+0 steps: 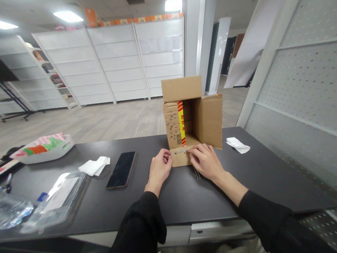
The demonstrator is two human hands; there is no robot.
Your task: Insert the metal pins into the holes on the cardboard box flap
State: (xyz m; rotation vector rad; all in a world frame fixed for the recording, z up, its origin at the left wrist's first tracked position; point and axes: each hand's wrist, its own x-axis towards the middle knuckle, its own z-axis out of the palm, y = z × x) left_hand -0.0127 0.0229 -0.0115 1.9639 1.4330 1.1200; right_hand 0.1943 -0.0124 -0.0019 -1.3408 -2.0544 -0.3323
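Observation:
A cardboard box (208, 118) stands on the dark table with its opening towards me and its flaps folded out. Small grey round dots, like stud heads, cover the left flap (172, 120), which also carries yellow-and-red tape. More dots form a row across the lower front flap (179, 159). At that flap's left edge, my left hand (160, 165) is closed, its fingers curled together. My right hand (204, 159) has its fingertips pressed together at the right end of the row; what they pinch is hidden. Thin metal prongs (197, 174) show beneath the right hand.
Left of my hands lie a phone (121, 170), a folded tissue (95, 166), a clear plastic pouch (59, 198) and a water bottle (8, 209). A white basket (47, 154) sits at the far left edge. Another tissue (237, 145) is right of the box, near a perforated panel (316, 84).

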